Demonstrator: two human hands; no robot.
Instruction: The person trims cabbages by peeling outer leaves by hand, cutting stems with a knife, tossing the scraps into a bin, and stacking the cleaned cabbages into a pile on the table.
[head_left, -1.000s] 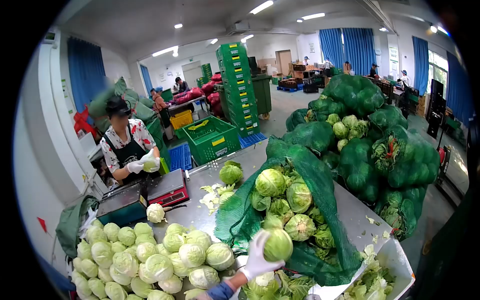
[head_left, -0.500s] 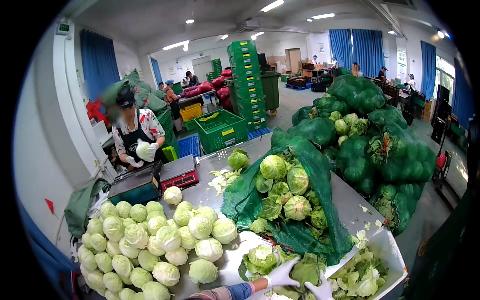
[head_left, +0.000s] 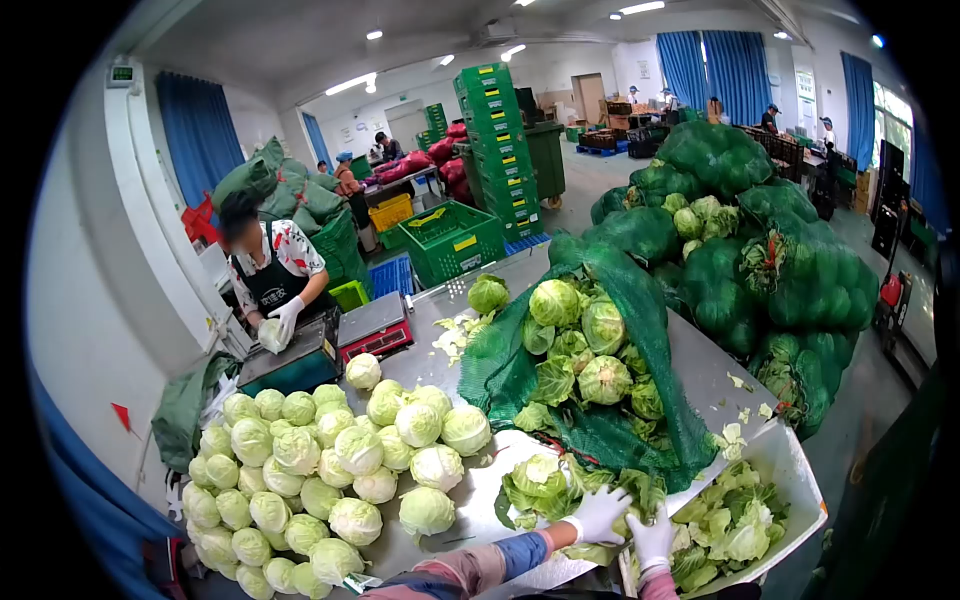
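Note:
In white gloves, my left hand point(head_left: 598, 516) and my right hand point(head_left: 653, 540) meet at the lower middle of the head view. Between and just beyond their fingers is a cabbage with dark green outer leaves point(head_left: 642, 490), gripped from both sides; its underside is hidden. Left of it, a loosely leaved cabbage point(head_left: 538, 478) rests on the metal table point(head_left: 480, 510). Immediately behind, a green mesh sack point(head_left: 690, 440) lies open with several untrimmed cabbages point(head_left: 604, 380) inside. To the right of my hands stands a white bin point(head_left: 800, 500) holding stripped leaves point(head_left: 740, 530).
A large pile of pale trimmed cabbages point(head_left: 300, 450) covers the table's left side. Beyond it sit a red scale point(head_left: 375, 328) and a co-worker point(head_left: 275, 265) handling a cabbage. Full mesh sacks point(head_left: 790, 290) are stacked at right. Green crates point(head_left: 495, 150) tower behind.
My hands and the dark-leaved cabbage have shifted up and right, towards the sack's edge. My view has turned slightly. The co-worker has lowered a cabbage towards the table and bent the head.

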